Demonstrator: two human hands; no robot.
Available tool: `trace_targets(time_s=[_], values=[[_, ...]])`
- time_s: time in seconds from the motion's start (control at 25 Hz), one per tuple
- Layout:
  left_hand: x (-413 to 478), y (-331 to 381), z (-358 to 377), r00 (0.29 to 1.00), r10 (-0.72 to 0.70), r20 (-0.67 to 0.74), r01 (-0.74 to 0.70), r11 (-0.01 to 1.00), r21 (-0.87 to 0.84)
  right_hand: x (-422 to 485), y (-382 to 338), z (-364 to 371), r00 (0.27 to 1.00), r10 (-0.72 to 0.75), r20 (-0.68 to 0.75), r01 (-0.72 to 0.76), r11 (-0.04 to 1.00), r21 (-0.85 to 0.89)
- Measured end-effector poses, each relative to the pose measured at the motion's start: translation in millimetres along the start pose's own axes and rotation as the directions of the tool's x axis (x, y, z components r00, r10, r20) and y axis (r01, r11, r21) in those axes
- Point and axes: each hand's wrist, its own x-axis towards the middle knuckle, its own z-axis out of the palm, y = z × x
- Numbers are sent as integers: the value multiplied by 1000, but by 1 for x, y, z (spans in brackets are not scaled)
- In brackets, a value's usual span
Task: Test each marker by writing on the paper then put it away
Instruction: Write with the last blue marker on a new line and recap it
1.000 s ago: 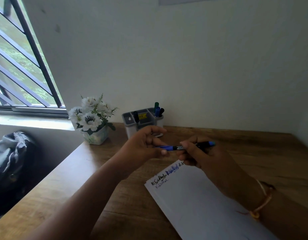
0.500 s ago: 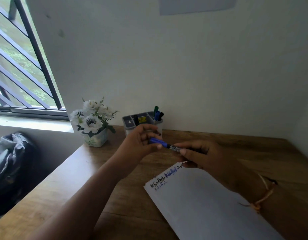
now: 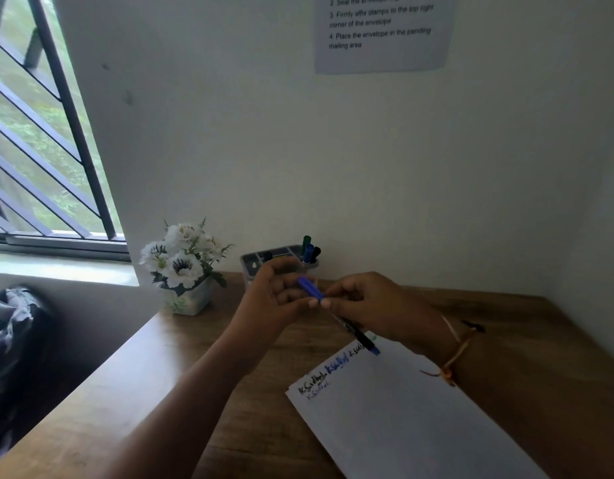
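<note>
Frame centre: your left hand (image 3: 274,299) clamps blue cap (image 3: 309,288), right hand (image 3: 374,305) clamps marker (image 3: 359,335); tug sharply and it may streak the paper (image 3: 419,426).

1. I see white artificial flowers (image 3: 183,257) in a small pot (image 3: 190,300) on the wooden desk (image 3: 160,392).
2. A barred window (image 3: 39,133) sits left.
3. A dark bag (image 3: 12,340) lies below it.
4. A printed notice (image 3: 381,46) hangs on the wall.

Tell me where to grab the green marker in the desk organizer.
Pinch its top end from above: the green marker stands upright in the organizer, only that end clear of the rim. A blue marker and a black marker stand close beside it, so a narrow pinch is probably best.
</note>
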Motion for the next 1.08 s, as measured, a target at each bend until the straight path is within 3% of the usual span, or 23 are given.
trace_targets(time_s=[0.12,0.24,0.4,0.52,0.68,1.08], values=[[2,-4,-2,995,11,-101,-6,999,45,16,-4,-4,997,-37,-70,35,999,-25],[6,-13,-6,979,72,-192,-13,957,289,43,-18,-20,973,-29,-229,49,995,84],[6,-21,-7,977,105,-184,1,866,500,91,-36,-40,884,-94,-459,158,982,102],[7,-24,-7,982,108,-154,-2,824,567,120,-42,-36,836,-111,-537,174,982,69],[10,-24,-9,982,127,-143,-19,806,592,145,-38,-17,824,-125,-552,129,991,-31],[14,-32,-14,976,174,-132,-52,774,631,170,-11,12,888,-40,-457,-24,991,-132]])
